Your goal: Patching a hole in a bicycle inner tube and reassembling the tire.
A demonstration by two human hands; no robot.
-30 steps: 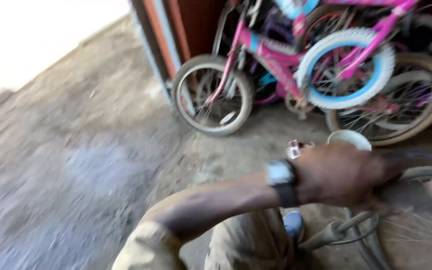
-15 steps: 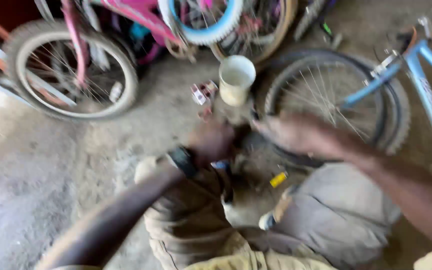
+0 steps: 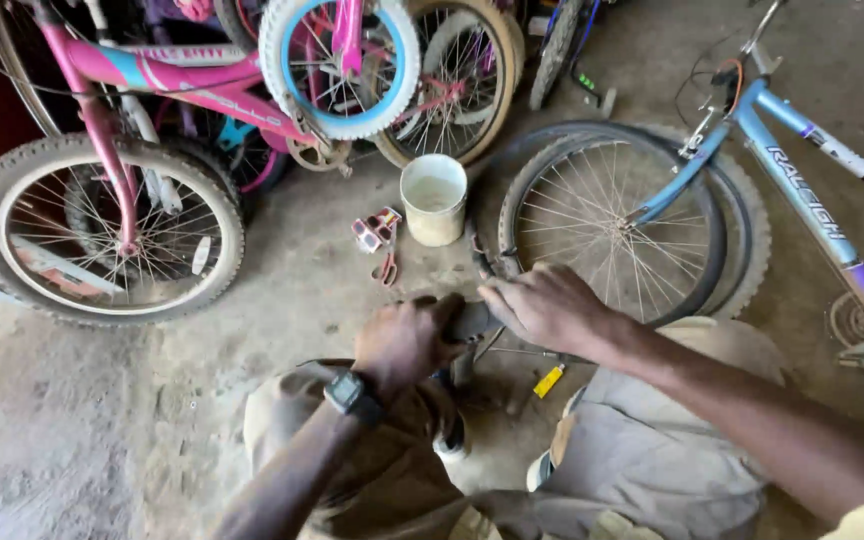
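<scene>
Between both closed hands [image 3: 482, 325], black tyre [image 3: 477, 322].

A pink child's bicycle [image 3: 102, 120] with a knobby tyre stands in the upper left of the frame, and a small wheel with a white and blue tyre [image 3: 340, 62] is at the top centre. A cream plastic bucket [image 3: 433, 198] stands on the concrete floor [image 3: 82, 440] in the upper middle, just beside small red tools [image 3: 380, 240], and a small yellow object [image 3: 549, 380] lies lower centre
</scene>
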